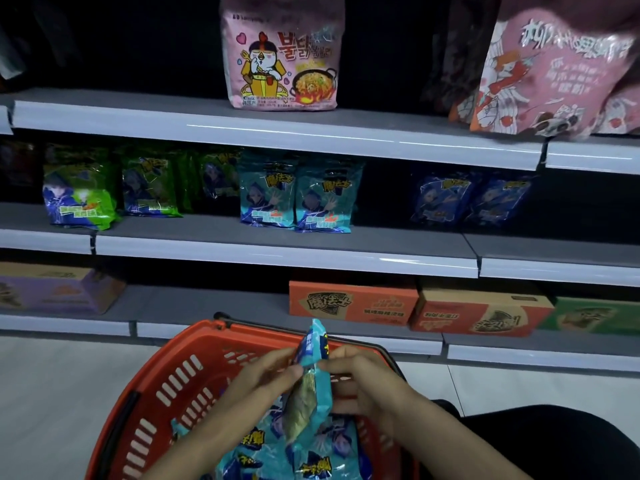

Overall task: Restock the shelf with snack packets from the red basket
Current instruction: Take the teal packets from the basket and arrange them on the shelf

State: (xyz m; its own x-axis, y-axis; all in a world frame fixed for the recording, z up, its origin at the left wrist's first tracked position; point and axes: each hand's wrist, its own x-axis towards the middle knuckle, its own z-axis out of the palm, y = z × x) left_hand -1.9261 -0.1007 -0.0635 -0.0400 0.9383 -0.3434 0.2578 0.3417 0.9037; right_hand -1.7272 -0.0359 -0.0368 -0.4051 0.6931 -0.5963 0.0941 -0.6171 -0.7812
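So right now you've got one teal packet (313,389) held upright over the red basket (162,386), left hand (263,379) pinching its left edge and right hand (360,382) pinching the right, fingers of both curled onto the wrapper around its middle. It's clear of the loose packets (273,455) piled in the basket bottom, and it's well below the middle shelf (207,233), where the matching teal row (298,199) stands. My guess is that's where it goes. Stuff I'd watch: that wrapper looks slick and puffy, and a pinch on the edges alone could slide off once you let one hand go to reach up, so I'd get a fuller hold before lifting. The teal row is just standing on its bottom edges, so if you shove the new one in hard from the front you could tip the pair backward or knock them sideways toward the green packets (83,199). There's a bare gap between the teal ones and the dark blue packets (471,199), so it'd be easy to park it in the wrong spot too. Also, the upper shelf lip sits right above that row, and the big pink bag (540,81) on the right hangs over its edge, so a sloppy reach could clip it down.
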